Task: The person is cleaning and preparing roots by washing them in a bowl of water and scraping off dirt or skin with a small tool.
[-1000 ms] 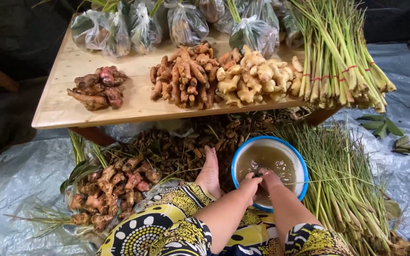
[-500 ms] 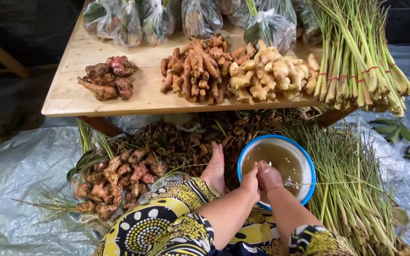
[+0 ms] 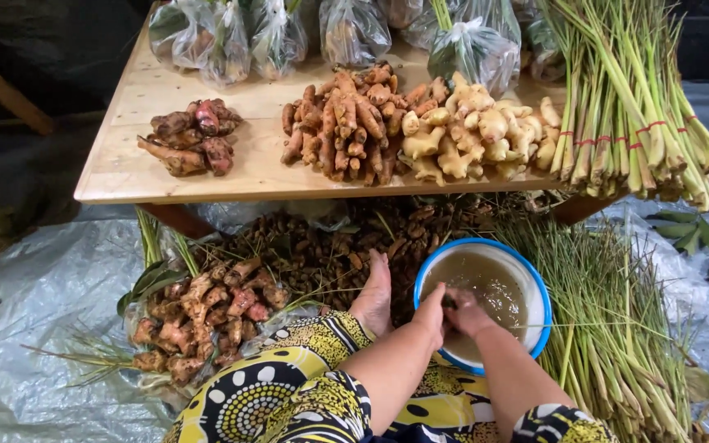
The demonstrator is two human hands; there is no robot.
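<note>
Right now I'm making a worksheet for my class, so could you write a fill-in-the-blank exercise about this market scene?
1. Both hands, the left hand and the right hand, meet over a bowl with a ____ rim.
2. The water in the bowl looks ____.
3. The lemongrass bundles on the wooden table are tied with ____ bands.
4. The leafy greens at the table's far edge are packed in clear plastic ____.

Missing words: blue; muddy; red; bags

Both hands (image 3: 451, 310) rubbing sth in bowl (image 3: 535, 283) w/ murky water.
</note>
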